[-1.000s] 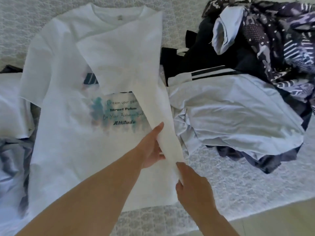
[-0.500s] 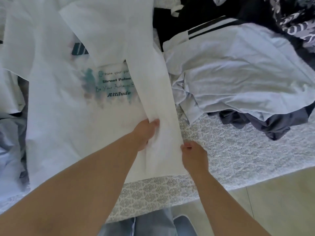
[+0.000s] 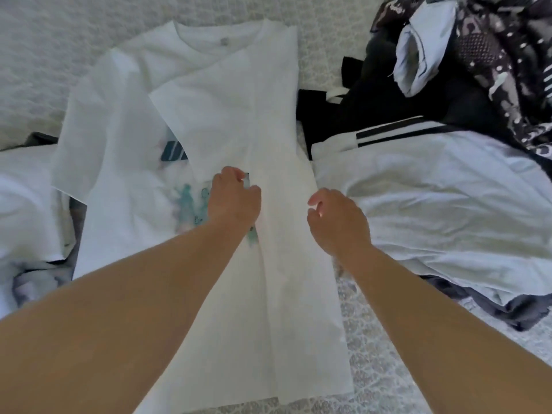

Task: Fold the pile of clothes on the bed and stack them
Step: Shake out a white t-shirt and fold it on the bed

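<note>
pale patterned bedspread [image 3: 89, 49], covering the bed

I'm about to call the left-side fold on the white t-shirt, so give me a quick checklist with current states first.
1. Right side of the white t-shirt folded over the middle: ok.
2. Folded panel lies flat, right edge straight: ok.
3. Left sleeve spread out, not yet folded: ok, ready.
4. Left hand rests on the printed area, fingers curled; whether it pinches cloth: cannot tell.
5. Right hand at the folded edge, fingers loosely curled, seemingly holding nothing: ok.
6. Unfolded clothes pile touches the shirt's right edge: not ok, tight.
</note>
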